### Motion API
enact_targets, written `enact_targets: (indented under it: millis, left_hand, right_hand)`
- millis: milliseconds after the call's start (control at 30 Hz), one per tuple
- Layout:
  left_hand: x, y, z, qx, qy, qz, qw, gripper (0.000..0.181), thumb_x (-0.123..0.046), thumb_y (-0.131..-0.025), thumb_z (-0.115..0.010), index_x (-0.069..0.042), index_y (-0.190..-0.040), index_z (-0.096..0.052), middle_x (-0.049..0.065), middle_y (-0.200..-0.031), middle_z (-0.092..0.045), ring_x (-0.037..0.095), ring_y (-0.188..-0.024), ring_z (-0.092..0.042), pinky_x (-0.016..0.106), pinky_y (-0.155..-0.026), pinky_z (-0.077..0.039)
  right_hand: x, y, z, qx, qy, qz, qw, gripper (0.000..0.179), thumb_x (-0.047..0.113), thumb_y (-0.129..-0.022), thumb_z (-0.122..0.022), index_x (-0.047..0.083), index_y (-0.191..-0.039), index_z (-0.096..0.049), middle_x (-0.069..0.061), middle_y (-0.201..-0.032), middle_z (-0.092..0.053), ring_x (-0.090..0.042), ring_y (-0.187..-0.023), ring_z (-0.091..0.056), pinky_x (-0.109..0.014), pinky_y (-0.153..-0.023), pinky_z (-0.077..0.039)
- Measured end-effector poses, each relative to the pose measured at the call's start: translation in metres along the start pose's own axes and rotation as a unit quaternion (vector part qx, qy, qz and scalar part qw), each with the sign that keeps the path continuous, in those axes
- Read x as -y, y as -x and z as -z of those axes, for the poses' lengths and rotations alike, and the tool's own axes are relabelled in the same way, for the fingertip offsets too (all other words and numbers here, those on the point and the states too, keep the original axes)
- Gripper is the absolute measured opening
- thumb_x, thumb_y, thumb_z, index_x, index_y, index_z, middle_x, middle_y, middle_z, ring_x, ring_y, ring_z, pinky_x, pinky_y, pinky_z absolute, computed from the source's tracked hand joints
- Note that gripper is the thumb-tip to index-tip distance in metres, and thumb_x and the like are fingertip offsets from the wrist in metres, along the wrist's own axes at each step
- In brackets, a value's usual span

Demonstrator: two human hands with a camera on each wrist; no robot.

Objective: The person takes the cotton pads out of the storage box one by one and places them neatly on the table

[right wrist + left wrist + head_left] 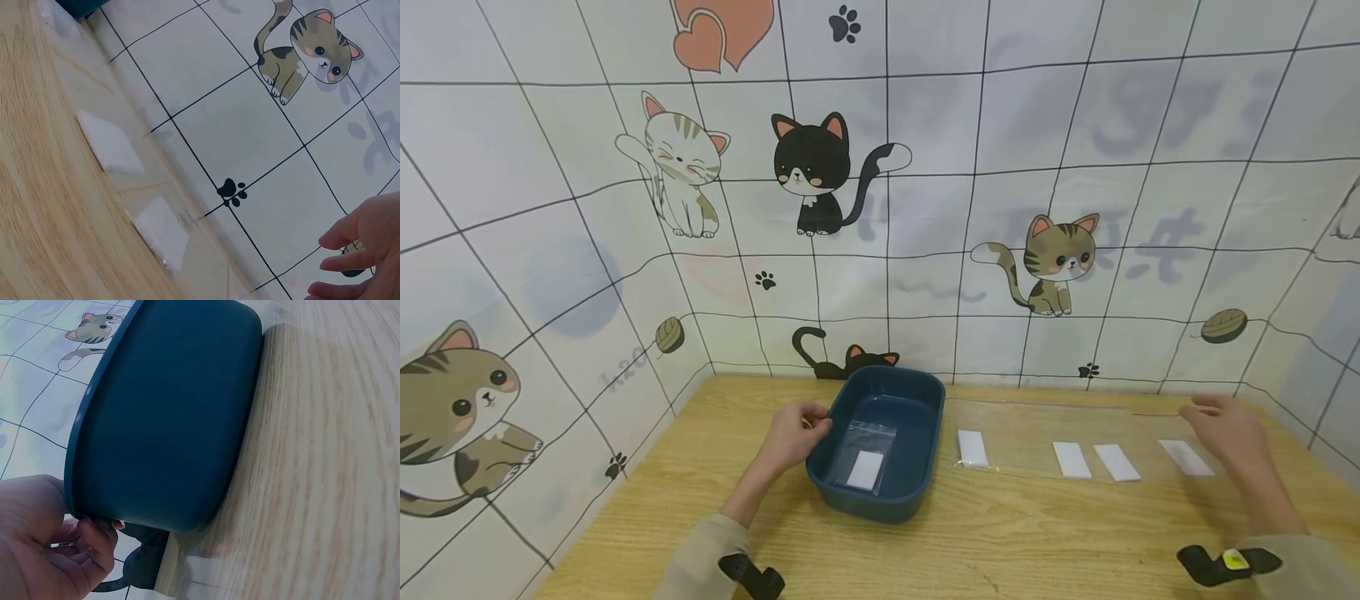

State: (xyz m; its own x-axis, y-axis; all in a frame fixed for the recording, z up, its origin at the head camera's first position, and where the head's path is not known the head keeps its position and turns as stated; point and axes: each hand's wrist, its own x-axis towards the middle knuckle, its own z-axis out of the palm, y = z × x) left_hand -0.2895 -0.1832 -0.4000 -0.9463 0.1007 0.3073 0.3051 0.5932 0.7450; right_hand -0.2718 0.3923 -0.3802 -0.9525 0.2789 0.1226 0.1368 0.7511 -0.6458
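Note:
A dark blue plastic basin [913, 433] stands on the wooden table. At its left rim my left hand [793, 435] pinches the edge, thumb above and fingers curled beneath; the left wrist view shows the grip at a corner. Inside the basin lies a clear zip bag [874, 439] with a white rectangular piece [865, 471] in it. My right hand [1228, 432] hovers beside the rightmost white piece [1185, 458], holding nothing. Its fingers [344, 234] are apart and loosely bent in the right wrist view.
Several clear bags with white pieces lie in a row right of the basin, among them one white piece [972, 448] near its side and another piece [1117, 462] further right. A cat-print wall covering [925, 250] rises behind the wooden table [1000, 542].

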Motion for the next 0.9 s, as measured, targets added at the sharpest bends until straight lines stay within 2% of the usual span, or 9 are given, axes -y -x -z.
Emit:
enact_targets:
  millis: [200,400,567,767,900]
  left_hand:
    - [0.001,0.000,-0.001,-0.003,-0.001,-0.002,1.0000,0.010,-0.001,-0.089,-0.069,0.005,-0.096,-0.073,0.002,-0.077,-0.064,0.016,-0.072,-0.057,0.033,-0.068,-0.051]
    - [0.001,-0.001,-0.001,-0.003,-0.002,-0.003,1.0000,0.009,-0.001,-0.089,-0.069,0.005,-0.094,-0.073,0.002,-0.077,-0.064,0.015,-0.072,-0.057,0.033,-0.067,-0.051]
    - [0.001,-0.001,-0.001,-0.002,-0.008,-0.002,1.0000,0.010,-0.002,-0.089,-0.069,0.004,-0.095,-0.074,0.002,-0.078,-0.064,0.016,-0.072,-0.057,0.033,-0.067,-0.051]
    - [0.000,-0.001,-0.001,-0.002,-0.008,0.000,1.0000,0.010,-0.002,-0.089,-0.069,0.004,-0.095,-0.073,0.003,-0.078,-0.064,0.016,-0.072,-0.057,0.033,-0.067,-0.050]
    - [0.000,0.000,0.000,-0.004,-0.004,-0.004,1.0000,0.009,-0.002,-0.089,-0.069,0.004,-0.094,-0.074,0.002,-0.077,-0.064,0.015,-0.072,-0.057,0.033,-0.067,-0.050]
  right_hand:
    - [0.015,0.006,-0.004,0.006,-0.024,0.025,0.9994,0.060,0.031,-0.107,-0.038,-0.019,-0.140,-0.036,-0.048,-0.137,-0.035,-0.064,-0.118,-0.043,-0.065,-0.086,-0.045]
    - [0.032,0.010,-0.014,-0.004,-0.052,0.025,0.9983,0.060,0.033,-0.107,-0.038,-0.017,-0.141,-0.036,-0.046,-0.139,-0.036,-0.062,-0.121,-0.042,-0.067,-0.090,-0.043]
    - [0.045,0.013,-0.017,-0.008,-0.056,0.033,0.9979,0.060,0.033,-0.107,-0.038,-0.015,-0.143,-0.037,-0.045,-0.139,-0.038,-0.062,-0.121,-0.043,-0.069,-0.089,-0.042]
    - [0.065,0.019,-0.022,-0.014,-0.075,0.064,0.9951,0.059,0.034,-0.107,-0.039,-0.015,-0.141,-0.041,-0.044,-0.137,-0.043,-0.060,-0.122,-0.044,-0.065,-0.089,-0.043]
    - [0.080,0.023,-0.026,-0.004,-0.084,0.088,0.9926,0.060,0.035,-0.108,-0.039,-0.014,-0.142,-0.041,-0.042,-0.137,-0.044,-0.059,-0.122,-0.045,-0.065,-0.089,-0.044]
